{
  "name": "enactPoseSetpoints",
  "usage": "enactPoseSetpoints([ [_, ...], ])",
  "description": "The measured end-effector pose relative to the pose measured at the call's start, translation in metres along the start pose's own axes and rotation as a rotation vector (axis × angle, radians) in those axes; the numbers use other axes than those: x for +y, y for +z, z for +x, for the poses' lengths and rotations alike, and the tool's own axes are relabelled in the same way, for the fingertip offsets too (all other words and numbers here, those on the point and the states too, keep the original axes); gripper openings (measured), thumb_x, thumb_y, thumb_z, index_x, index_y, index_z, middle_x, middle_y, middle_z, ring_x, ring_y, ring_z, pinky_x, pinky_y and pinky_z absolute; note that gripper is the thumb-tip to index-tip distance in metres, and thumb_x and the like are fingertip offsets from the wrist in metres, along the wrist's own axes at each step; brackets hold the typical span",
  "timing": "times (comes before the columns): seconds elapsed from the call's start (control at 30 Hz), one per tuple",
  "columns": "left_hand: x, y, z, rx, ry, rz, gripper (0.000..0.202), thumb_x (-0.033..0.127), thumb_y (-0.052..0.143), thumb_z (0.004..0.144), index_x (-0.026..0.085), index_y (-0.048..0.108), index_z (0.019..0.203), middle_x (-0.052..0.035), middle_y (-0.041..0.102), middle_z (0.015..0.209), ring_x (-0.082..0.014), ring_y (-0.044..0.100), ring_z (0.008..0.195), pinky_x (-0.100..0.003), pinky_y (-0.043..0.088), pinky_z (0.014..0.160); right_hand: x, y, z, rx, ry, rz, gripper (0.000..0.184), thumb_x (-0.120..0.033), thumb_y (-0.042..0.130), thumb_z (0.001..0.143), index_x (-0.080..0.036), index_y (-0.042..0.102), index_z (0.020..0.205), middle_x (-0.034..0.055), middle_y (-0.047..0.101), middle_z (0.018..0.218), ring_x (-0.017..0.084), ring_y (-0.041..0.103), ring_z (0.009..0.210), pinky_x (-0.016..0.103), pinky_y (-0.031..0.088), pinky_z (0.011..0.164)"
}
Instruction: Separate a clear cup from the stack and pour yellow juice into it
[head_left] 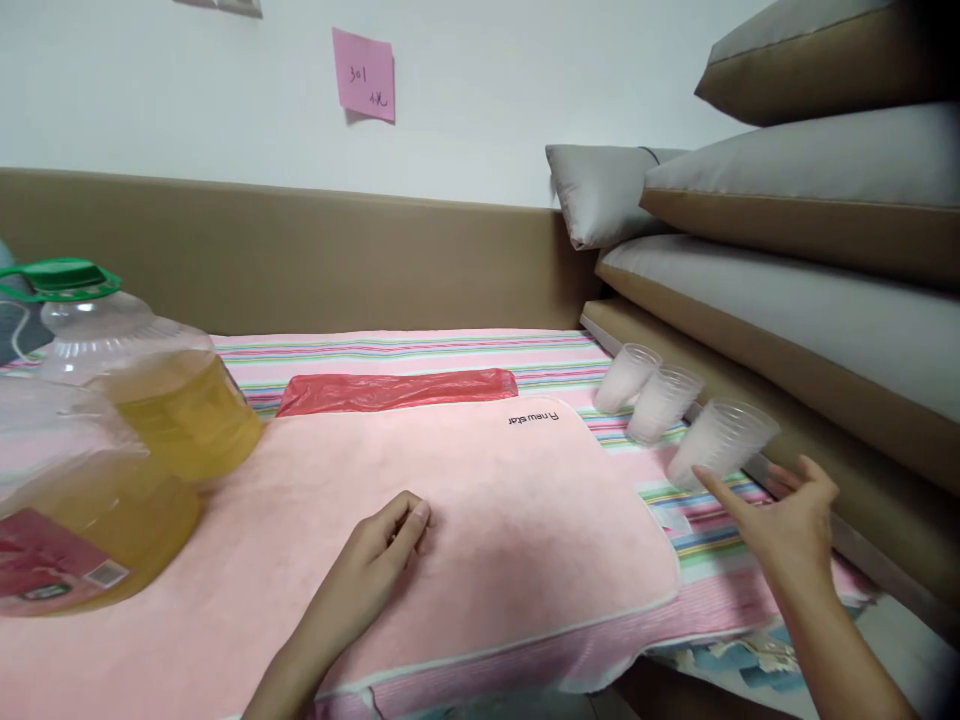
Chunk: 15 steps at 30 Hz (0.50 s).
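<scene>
Close beside the nearest plastic cup (721,438), an open right hand (791,522)

From where I stand, two big clear jugs take up the left side. The farther jug (184,410) has a green cap (73,278) and holds yellow liquid to roughly its shoulder. The nearer jug (150,525), cut off by the edge of view, holds liquid of a similar colour and wears a red label (52,555) with a barcode.

Over to the right, three see-through cups run in a slanting row on the striped cover (720,540), just past the edge of the pink mat (480,540): a far cup (626,380), a middle cup (661,405) and the nearest one, all leaning. They look cloudy white inside; each might be a nested stack, though the blur makes that hard to settle.

The right hand is spread wide, one fingertip at the lower part of the nearest cup; whether it touches, I can't tell. The left hand (386,545) is loosely closed over the mat, thumb laid along the curled fingers.

A red plastic bag (397,391) lies flat along the mat's far edge, and thick cushions (810,190) are piled behind the cups.
</scene>
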<state>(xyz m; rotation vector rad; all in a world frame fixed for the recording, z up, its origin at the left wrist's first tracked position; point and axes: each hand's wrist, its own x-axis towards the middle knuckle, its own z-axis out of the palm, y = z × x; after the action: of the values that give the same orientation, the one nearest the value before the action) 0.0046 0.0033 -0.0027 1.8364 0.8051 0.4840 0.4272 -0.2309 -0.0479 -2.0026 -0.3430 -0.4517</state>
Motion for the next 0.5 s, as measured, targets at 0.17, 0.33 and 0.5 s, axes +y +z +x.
enactPoseSetpoints([
  [0.17, -0.005, 0.000, 0.001, 0.001, -0.004, 0.012, 0.054, 0.071, 0.044, 0.103, 0.023, 0.053, 0.080, 0.0010, 0.052, 0.075, -0.0196, 0.051, 0.073, -0.031, 0.039, 0.072, -0.008, 0.007, 0.002, -0.131, 0.058, -0.044, 0.113, -0.050, 0.096, 0.052, -0.016, 0.036, 0.142, 0.0260, 0.060, 0.131, 0.044, 0.059, 0.130, 0.049, 0.044, 0.110],
  [0.33, -0.006, 0.001, 0.002, 0.000, -0.002, 0.013, 0.054, 0.071, 0.045, 0.103, 0.023, 0.052, 0.080, 0.0009, 0.052, 0.075, -0.0197, 0.051, 0.073, -0.031, 0.039, 0.072, -0.017, 0.010, 0.000, -0.158, 0.078, -0.072, 0.108, -0.051, 0.094, 0.061, -0.015, 0.038, 0.146, 0.0257, 0.060, 0.131, 0.045, 0.061, 0.125, 0.048, 0.047, 0.100],
  [0.5, -0.004, 0.001, 0.000, -0.008, -0.008, 0.025, 0.054, 0.071, 0.044, 0.104, 0.023, 0.051, 0.080, 0.0012, 0.051, 0.075, -0.0196, 0.050, 0.074, -0.031, 0.038, 0.072, -0.012, 0.012, 0.000, -0.097, 0.036, -0.056, 0.105, -0.055, 0.095, 0.060, -0.018, 0.039, 0.142, 0.0246, 0.062, 0.127, 0.044, 0.063, 0.121, 0.049, 0.046, 0.098],
])
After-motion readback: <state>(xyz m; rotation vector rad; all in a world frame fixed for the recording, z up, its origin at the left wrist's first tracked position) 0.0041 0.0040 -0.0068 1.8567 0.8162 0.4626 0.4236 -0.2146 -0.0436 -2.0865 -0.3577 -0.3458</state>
